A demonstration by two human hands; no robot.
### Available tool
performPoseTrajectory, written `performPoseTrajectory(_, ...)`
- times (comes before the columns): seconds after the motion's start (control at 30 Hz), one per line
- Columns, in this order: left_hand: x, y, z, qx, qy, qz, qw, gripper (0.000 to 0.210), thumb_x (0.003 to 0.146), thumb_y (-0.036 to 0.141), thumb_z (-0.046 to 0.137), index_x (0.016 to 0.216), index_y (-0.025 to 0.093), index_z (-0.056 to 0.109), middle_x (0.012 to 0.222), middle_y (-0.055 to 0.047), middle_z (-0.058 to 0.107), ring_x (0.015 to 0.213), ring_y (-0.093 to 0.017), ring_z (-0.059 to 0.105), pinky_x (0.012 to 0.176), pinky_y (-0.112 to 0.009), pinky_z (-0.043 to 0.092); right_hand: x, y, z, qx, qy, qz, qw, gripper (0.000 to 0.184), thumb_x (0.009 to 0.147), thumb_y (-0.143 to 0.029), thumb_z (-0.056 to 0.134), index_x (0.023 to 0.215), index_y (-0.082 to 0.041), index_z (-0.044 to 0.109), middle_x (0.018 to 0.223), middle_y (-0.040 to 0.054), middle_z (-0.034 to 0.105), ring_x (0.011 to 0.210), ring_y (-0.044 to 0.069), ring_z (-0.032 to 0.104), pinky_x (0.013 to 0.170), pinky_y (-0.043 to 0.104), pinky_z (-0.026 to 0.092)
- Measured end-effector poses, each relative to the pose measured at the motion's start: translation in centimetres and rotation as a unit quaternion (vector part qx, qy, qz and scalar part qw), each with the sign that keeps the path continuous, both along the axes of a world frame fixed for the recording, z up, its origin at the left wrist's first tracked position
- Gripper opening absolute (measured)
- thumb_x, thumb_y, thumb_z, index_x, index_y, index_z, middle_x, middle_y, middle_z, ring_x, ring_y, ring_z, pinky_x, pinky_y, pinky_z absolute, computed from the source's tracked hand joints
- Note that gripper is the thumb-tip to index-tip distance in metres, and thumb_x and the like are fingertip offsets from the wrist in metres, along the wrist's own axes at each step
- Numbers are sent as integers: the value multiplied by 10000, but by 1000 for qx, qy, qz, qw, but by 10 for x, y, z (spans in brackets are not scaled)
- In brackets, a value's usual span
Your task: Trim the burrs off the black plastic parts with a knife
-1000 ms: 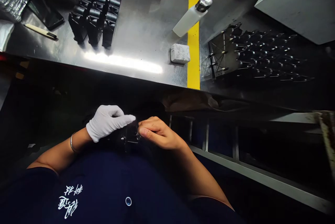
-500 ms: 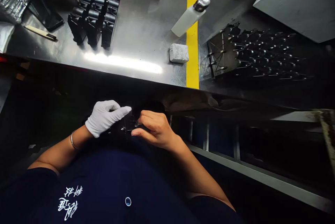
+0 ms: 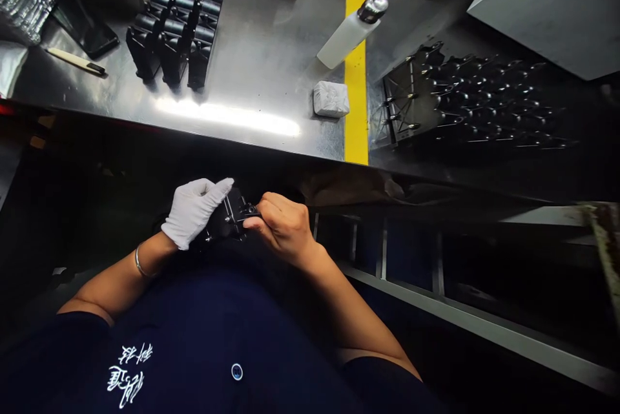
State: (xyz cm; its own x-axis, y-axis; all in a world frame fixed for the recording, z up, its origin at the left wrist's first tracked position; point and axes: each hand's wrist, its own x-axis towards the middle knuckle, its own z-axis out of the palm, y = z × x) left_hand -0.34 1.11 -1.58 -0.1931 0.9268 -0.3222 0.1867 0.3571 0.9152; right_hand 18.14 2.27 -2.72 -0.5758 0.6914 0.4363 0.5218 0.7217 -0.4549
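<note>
My left hand (image 3: 194, 212), in a white glove, grips a black molded plastic part (image 3: 230, 217) in front of my chest, below the table edge. Its thumb lies along the upper side of the part. From the right, my bare right hand (image 3: 283, 227) pinches the part's near-right end between thumb and bent fingers. Whether a small tool sits in that pinch I cannot make out. Dark clothing behind the part hides its outline.
On the metal table (image 3: 271, 59) stand rows of black parts (image 3: 179, 30), a white bottle (image 3: 349, 33) and a white wrapped block (image 3: 331, 99). A cutter knife (image 3: 75, 61) lies left. More black parts (image 3: 484, 97) lie right of the yellow tape (image 3: 356, 78), near a grey box (image 3: 552, 7).
Both hands have risen slightly, and the black part has tilted so more of its face shows. My right hand has moved a little left, closer against the part.
</note>
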Motion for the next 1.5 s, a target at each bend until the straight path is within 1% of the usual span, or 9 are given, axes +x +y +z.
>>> performPoseTrajectory(0.13,2,0,-5,-21,-3,-26,999,491,717,562,671,490,181,460,510,49,394,516,-75,344,474,-217,319,10,3,6,-158,-11,119,980,486,1012,-449,311,600,-198,368,533,-46,379,465,72,328,478,229,254)
performPoseTrajectory(0.23,2,4,-7,-56,-20,-21,998,540,725,644,630,499,186,451,510,46,405,508,-81,353,464,-222,326,13,3,10,-215,-10,140,966,453,1020,-390,293,627,-196,405,545,-43,418,462,71,346,472,221,271)
performPoseTrajectory(0.3,0,8,-8,-78,-37,-23,996,544,747,674,588,530,185,490,532,32,455,515,-90,393,472,-227,350,11,2,9,-191,20,106,976,400,1012,-324,333,656,-192,455,559,-36,457,471,76,375,478,219,297)
performPoseTrajectory(0.5,-5,12,-12,-105,-58,-39,992,518,782,665,563,624,172,594,636,-15,559,582,-115,472,527,-232,410,-1,1,-7,-5,114,-76,991,199,945,-186,494,776,-173,599,616,16,591,549,116,514,550,242,396)
performPoseTrajectory(0.83,-5,11,-16,-94,-35,-41,994,520,800,654,554,607,173,596,644,-31,571,595,-122,464,524,-232,416,-6,-5,-16,46,37,-123,991,231,941,-214,514,740,-177,622,583,22,601,536,121,509,549,259,383)
performPoseTrajectory(1.03,-3,8,-14,-101,-43,-23,994,507,799,633,572,584,174,592,606,-18,560,562,-116,465,520,-235,410,-10,-12,-20,-41,88,-103,990,255,941,-205,498,726,-168,631,584,18,609,506,107,511,522,244,399)
performPoseTrajectory(1.17,-1,7,-9,-94,-40,-11,995,503,779,641,585,582,178,582,572,8,532,535,-102,446,497,-226,389,-3,-10,-8,-167,151,0,974,297,949,-235,488,703,-170,642,583,6,620,481,91,524,469,221,399)
performPoseTrajectory(1.33,-1,7,-2,-58,-29,14,998,519,760,624,612,525,183,471,524,41,430,513,-82,374,460,-215,337,1,-9,3,-123,148,-38,981,250,926,-199,524,719,-165,661,590,15,630,513,102,552,499,225,416)
performPoseTrajectory(1.5,-2,4,-1,-22,-25,16,999,500,731,591,649,515,182,460,523,47,410,513,-75,349,462,-216,321,3,-12,9,-217,124,13,968,328,957,-247,477,683,-170,640,582,5,610,486,85,504,476,217,386)
